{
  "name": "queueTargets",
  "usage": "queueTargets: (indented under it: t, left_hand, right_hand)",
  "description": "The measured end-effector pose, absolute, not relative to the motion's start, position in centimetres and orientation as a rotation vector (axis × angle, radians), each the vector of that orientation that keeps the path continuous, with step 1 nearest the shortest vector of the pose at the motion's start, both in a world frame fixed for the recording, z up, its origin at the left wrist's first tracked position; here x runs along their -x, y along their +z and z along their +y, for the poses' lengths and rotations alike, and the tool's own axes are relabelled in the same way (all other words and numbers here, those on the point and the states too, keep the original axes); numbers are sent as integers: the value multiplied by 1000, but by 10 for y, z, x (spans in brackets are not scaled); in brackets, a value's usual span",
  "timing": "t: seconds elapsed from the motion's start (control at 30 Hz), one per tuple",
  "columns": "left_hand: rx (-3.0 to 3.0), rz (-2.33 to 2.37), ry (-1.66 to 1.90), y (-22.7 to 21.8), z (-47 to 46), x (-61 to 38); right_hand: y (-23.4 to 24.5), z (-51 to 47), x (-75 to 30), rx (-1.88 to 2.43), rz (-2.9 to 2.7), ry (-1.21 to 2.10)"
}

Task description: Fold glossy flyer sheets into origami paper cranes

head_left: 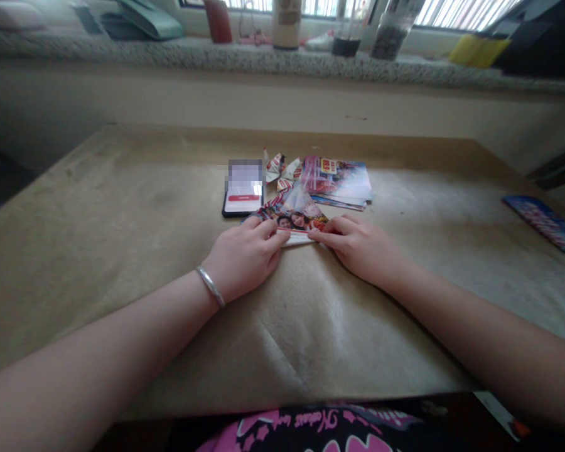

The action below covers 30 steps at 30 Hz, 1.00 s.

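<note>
A colourful printed sheet of paper [295, 216], partly folded, lies on the brown paper-covered table [122, 207]. My left hand [245, 254], with a silver bangle at the wrist, presses its curled fingers on the sheet's near left edge. My right hand [358, 248] pinches the near right edge, fingers together. Just beyond the sheet lie a few small folded paper pieces [282, 171] and a stack of printed leaflets [339, 182]. A phone [243, 188] with a lit screen lies left of the sheet.
Another printed leaflet [543, 223] lies at the table's far right. Behind the table runs a stone windowsill [245, 58] with jars, bottles and a yellow object. A pink-and-black garment shows at the near edge.
</note>
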<state>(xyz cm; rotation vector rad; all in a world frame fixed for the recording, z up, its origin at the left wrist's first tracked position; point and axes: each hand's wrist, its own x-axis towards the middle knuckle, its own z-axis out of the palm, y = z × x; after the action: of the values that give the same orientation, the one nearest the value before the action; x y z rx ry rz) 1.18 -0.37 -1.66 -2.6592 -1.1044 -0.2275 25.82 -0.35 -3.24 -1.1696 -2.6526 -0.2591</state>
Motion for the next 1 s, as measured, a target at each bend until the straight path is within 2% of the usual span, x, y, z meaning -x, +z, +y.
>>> queueTargets:
  t: [0.3,0.73,1.0]
  left_hand:
    - [2669,-1115,-204,-16,-3,-13]
    - [2736,-1130,-178,-16,-7,-16]
    - [2756,-1172,-220,-19,-6,-17]
  right_hand:
    - [-36,2,-259,1107,-2580,-156]
    - [-33,0,-258,1116,-2589,-216]
    - [-31,0,-262,1098,-2473,-139]
